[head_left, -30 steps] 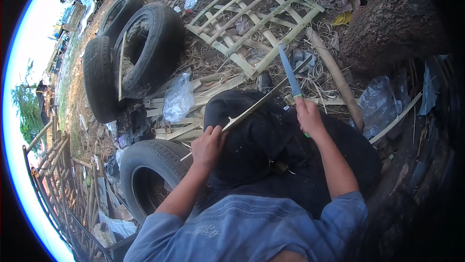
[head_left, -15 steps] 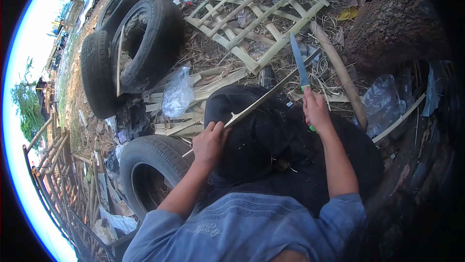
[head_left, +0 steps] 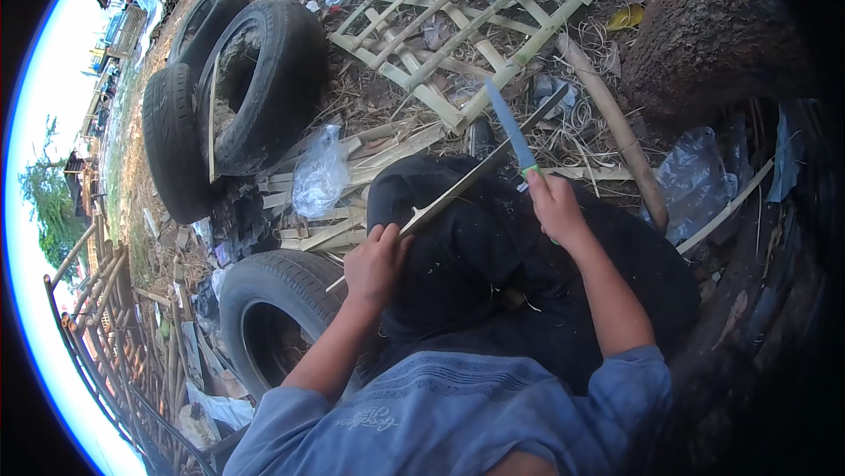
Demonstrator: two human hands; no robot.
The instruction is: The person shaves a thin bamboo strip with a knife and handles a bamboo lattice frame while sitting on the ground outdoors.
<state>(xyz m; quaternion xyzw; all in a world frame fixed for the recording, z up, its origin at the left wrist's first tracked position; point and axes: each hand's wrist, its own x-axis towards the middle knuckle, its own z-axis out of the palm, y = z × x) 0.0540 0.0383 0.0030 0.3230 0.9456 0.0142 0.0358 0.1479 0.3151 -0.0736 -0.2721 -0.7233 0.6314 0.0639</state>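
Note:
Across my dark-trousered knee lies a long bamboo strip point(head_left: 464, 183), its far end pointing up and to the right. My left hand point(head_left: 373, 265) is closed around its lower part, and a thin tail of it sticks out past the fist. A small raised sliver stands up from the strip just beyond my fingers. Closed on the handle of a knife point(head_left: 510, 122), my right hand point(head_left: 560, 207) is to the right of the strip. The blade points up and left, crossing over the strip's far half; whether it touches cannot be made out.
A woven bamboo lattice point(head_left: 519, 61) lies on the ground ahead. Old tyres point(head_left: 304, 80) stand at the left, another tyre point(head_left: 251, 322) near my left arm. Split bamboo pieces point(head_left: 405, 152) and a clear plastic bag point(head_left: 321, 175) lie between. A round pole point(head_left: 616, 128) and tree trunk point(head_left: 704, 45) are at the right.
My right hand has moved left with the knife, and the blade now crosses over the strip, tilted further left. My left hand keeps its grip, almost unmoved.

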